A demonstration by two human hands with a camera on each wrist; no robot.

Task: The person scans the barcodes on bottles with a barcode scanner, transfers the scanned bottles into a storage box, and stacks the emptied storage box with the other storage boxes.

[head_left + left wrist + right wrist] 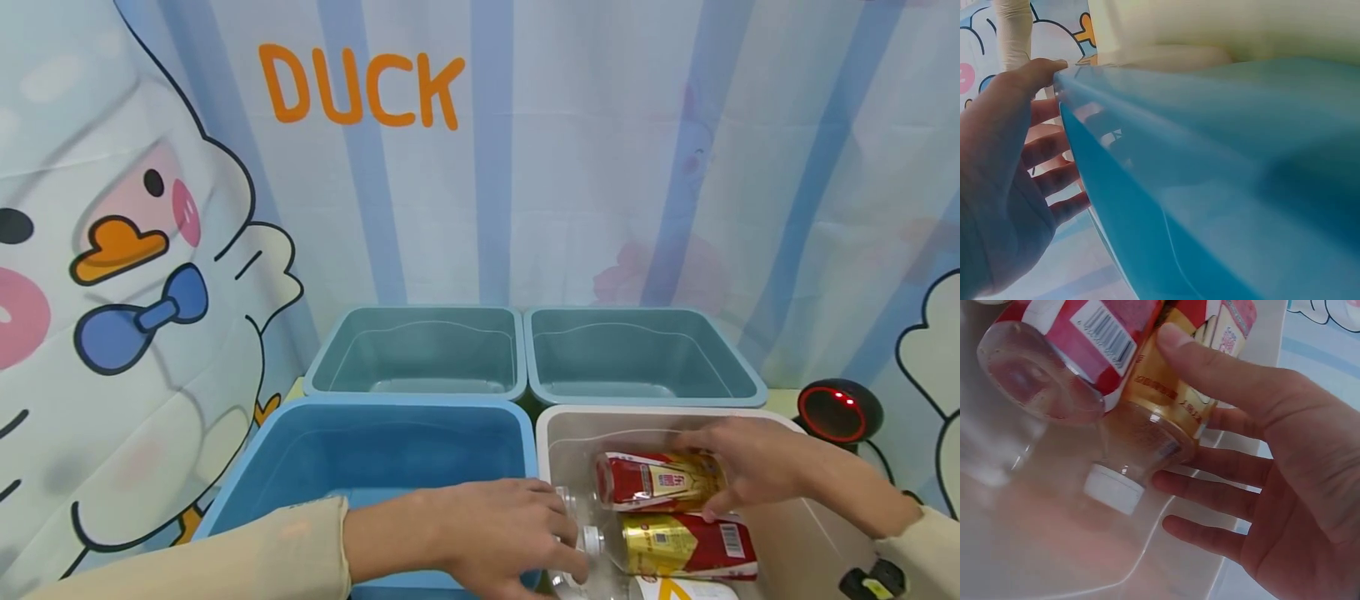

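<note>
Inside the light grey bin (pixel 795 533), clear plastic bottles lie on their sides. My right hand (pixel 750 467) grips the upper red-and-gold-labelled bottle (pixel 660 482), its thumb on the gold part of the label and fingers along the far side. That bottle's white cap (pixel 1114 487) shows in the right wrist view. A second red-and-gold bottle (pixel 686 546) lies beside it, its cap toward the left. My left hand (pixel 498 533) reaches over the rim between the bins, fingers loosely bent beside a clear bottle (pixel 566 500); its fingertips are partly hidden.
A blue bin (pixel 442 433) stands left of the grey one. Two teal bins (pixel 416 392) (pixel 648 400) stand behind them. A white-labelled bottle (pixel 686 589) lies at the lower frame edge. A black device with a red ring (pixel 840 412) stands right of the bins.
</note>
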